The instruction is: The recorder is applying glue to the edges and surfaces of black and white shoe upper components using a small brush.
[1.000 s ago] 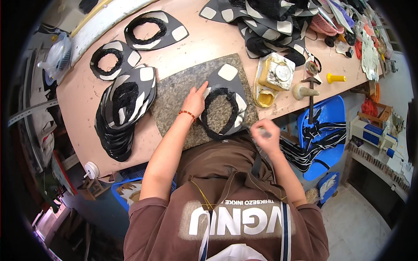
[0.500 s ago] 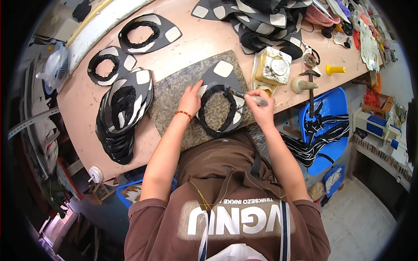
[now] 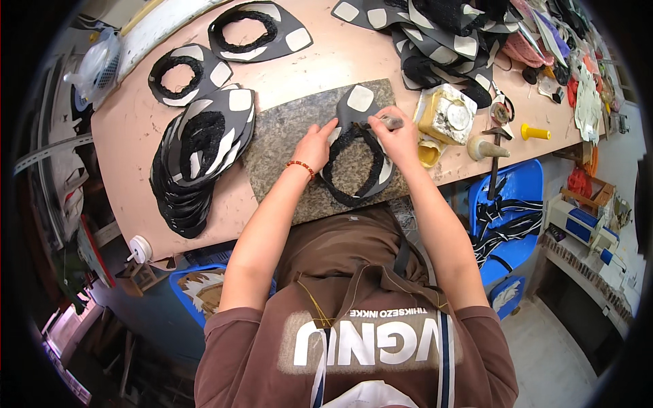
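A dark grey shoe upper (image 3: 356, 112) with white patches and a fuzzy black ring-shaped collar lies on a speckled stone slab (image 3: 279, 129). My left hand (image 3: 314, 146) grips its left edge near the top of the ring, fingers together. Pinched in my right hand (image 3: 398, 139) is a small brush (image 3: 392, 122) with a greyish handle. Its tip points at the upper part of the collar, and my fingers partly hide it. Just right of that hand stands a glue-smeared, yellowish-white container (image 3: 445, 115).
At left is a stack of similar uppers (image 3: 194, 160), with two single ones behind it. Another pile (image 3: 435, 41) lies at the back. A hammer (image 3: 495, 163), a yellow spool (image 3: 536, 132) and a tape roll (image 3: 502, 111) sit at right. Below the edge hangs a blue bin (image 3: 520, 204) with striped straps.
My right hand has moved up and left along the collar with the brush. My left hand has shifted slightly on the upper. The whole view has turned a little.
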Motion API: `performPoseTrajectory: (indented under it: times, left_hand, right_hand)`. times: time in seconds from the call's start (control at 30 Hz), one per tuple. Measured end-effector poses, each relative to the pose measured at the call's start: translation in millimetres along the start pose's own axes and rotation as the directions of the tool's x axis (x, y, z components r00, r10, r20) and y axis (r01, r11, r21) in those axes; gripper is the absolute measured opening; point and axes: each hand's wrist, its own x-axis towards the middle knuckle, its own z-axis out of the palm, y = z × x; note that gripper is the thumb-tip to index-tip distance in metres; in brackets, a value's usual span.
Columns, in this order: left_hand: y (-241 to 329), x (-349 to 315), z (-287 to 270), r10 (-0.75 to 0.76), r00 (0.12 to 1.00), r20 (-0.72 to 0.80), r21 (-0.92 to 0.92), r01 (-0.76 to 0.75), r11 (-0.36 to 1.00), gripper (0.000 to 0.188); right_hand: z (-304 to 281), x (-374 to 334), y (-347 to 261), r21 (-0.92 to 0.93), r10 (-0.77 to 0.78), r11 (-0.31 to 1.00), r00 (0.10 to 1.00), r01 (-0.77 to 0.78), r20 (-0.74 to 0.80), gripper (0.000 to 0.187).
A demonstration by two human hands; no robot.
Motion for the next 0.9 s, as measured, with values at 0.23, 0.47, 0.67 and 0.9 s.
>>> performPoseTrajectory:
  times: [0.23, 0.47, 0.67, 0.9]
  left_hand:
    - [-2, -2, 0, 0.012, 1.0, -0.004, -0.008, -0.012, 1.0, 0.052]
    - [2, 0, -1, -0.009, 1.0, 0.017, -0.002, 0.009, 1.0, 0.053]
    - [1, -1, 1, 0.03, 1.0, 0.003, -0.012, -0.03, 0.999, 0.055]
    - [-4, 3, -4, 0.02, 1.0, 0.015, -0.047, -0.019, 0.999, 0.056]
  right_hand:
    - [-11, 21, 6, 0.352, -0.013, 0.933, 0.983, 0.079, -0.186, 0.015]
    - [-16, -4, 35, 0.411, 0.13, 0.907, 0.989, -0.088, -0.076, 0.016]
    - [-37, -36, 37, -0.035, 0.06, 0.997, 0.965, -0.071, -0.256, 0.018]
    - [-97, -78, 38, -0.075, 0.004, 0.996, 0.875, -0.046, -0.484, 0.012]
